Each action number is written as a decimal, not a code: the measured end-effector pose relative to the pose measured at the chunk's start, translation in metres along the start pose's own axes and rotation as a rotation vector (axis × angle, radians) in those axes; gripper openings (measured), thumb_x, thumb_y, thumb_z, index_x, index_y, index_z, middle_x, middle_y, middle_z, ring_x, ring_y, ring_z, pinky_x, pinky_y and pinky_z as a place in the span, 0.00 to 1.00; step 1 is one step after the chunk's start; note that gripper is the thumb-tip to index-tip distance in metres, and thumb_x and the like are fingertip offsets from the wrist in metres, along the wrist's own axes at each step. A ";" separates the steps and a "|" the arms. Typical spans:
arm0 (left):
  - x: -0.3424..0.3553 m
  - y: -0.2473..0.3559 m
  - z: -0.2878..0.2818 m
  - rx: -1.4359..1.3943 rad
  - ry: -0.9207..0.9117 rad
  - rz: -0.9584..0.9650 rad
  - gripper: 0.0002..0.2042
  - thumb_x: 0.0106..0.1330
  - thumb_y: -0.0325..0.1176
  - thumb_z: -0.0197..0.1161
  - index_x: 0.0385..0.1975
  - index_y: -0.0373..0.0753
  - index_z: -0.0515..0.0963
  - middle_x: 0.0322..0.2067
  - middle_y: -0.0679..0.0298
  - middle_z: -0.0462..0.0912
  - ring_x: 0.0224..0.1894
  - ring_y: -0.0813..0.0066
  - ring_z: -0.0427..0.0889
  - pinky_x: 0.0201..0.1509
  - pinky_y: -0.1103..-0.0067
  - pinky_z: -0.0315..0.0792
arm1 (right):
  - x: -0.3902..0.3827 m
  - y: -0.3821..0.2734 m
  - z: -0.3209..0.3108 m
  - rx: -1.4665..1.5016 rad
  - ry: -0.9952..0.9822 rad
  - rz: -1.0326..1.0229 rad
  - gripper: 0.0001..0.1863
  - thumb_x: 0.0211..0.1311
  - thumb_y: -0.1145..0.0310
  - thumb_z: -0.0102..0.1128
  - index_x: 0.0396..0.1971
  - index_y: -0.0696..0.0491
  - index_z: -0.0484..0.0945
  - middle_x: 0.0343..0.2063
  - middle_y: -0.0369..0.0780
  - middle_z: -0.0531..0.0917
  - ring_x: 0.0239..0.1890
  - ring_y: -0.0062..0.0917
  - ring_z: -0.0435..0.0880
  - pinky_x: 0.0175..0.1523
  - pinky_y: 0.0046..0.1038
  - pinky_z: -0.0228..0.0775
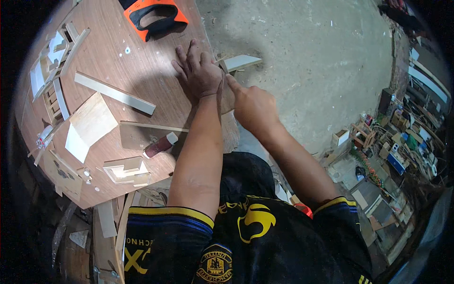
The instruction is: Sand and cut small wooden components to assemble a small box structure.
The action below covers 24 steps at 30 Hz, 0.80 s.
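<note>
My left hand (201,75) lies with fingers spread over the right edge of the brown table (175,106). Past its wrist side, a short wooden piece with a pale, slanted face (242,62) juts out beyond the edge. My right hand (255,110) is closed beside it, index finger reaching to the near end of that piece. Whatever the curled fingers hold is hidden. Above my left hand rests an orange and black saw handle (180,18). A dark red bottle with a white cap (158,146) lies left of my left forearm.
On the table are a long white-faced strip (116,93), an angled pale board (97,124), a small wooden frame (126,171) and a slatted wooden assembly (56,61). Concrete floor (312,75) spreads to the right. Scrap wood and tools (397,146) clutter the far right.
</note>
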<state>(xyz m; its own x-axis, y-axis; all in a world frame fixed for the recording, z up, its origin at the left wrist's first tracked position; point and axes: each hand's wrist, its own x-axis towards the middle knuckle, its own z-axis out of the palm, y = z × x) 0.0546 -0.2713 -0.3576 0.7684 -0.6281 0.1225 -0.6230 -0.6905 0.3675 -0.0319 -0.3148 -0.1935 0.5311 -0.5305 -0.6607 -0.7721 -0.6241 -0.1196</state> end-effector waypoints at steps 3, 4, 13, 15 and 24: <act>-0.003 -0.004 0.005 -0.035 0.044 -0.006 0.09 0.51 0.32 0.65 0.32 0.42 0.78 0.62 0.67 0.66 0.71 0.51 0.54 0.72 0.47 0.39 | 0.003 0.016 0.003 0.051 0.037 -0.015 0.28 0.58 0.72 0.46 0.61 0.42 0.71 0.24 0.50 0.83 0.28 0.45 0.84 0.33 0.45 0.75; -0.005 -0.005 0.006 -0.037 0.044 0.000 0.09 0.51 0.32 0.65 0.32 0.42 0.78 0.62 0.67 0.66 0.71 0.51 0.54 0.72 0.47 0.39 | 0.002 0.019 0.006 0.078 0.060 -0.036 0.28 0.57 0.72 0.46 0.60 0.42 0.71 0.24 0.50 0.83 0.28 0.45 0.84 0.33 0.45 0.75; -0.001 0.005 0.003 -0.075 0.127 0.024 0.04 0.57 0.32 0.59 0.30 0.42 0.76 0.59 0.66 0.70 0.68 0.50 0.59 0.70 0.45 0.43 | -0.016 0.025 0.052 0.341 0.198 0.004 0.27 0.63 0.69 0.45 0.64 0.44 0.65 0.28 0.52 0.83 0.32 0.49 0.82 0.36 0.49 0.72; -0.001 -0.003 0.005 -0.166 0.157 -0.015 0.04 0.60 0.33 0.57 0.29 0.41 0.76 0.56 0.63 0.74 0.65 0.51 0.64 0.68 0.44 0.46 | -0.024 0.028 0.066 0.396 0.234 0.009 0.26 0.63 0.69 0.45 0.63 0.44 0.64 0.30 0.52 0.83 0.33 0.50 0.82 0.37 0.49 0.71; -0.047 -0.017 -0.097 -1.021 -0.599 -0.040 0.22 0.71 0.41 0.55 0.56 0.30 0.66 0.44 0.58 0.79 0.47 0.69 0.80 0.52 0.77 0.72 | -0.116 0.072 0.053 0.737 0.390 -0.050 0.24 0.64 0.73 0.49 0.61 0.49 0.65 0.35 0.56 0.81 0.39 0.55 0.78 0.42 0.47 0.70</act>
<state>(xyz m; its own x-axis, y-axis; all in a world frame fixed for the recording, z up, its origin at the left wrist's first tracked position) 0.0432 -0.1948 -0.2805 0.4247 -0.8679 -0.2577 0.0142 -0.2783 0.9604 -0.1674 -0.2673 -0.1644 0.5492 -0.7569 -0.3542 -0.7030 -0.1892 -0.6856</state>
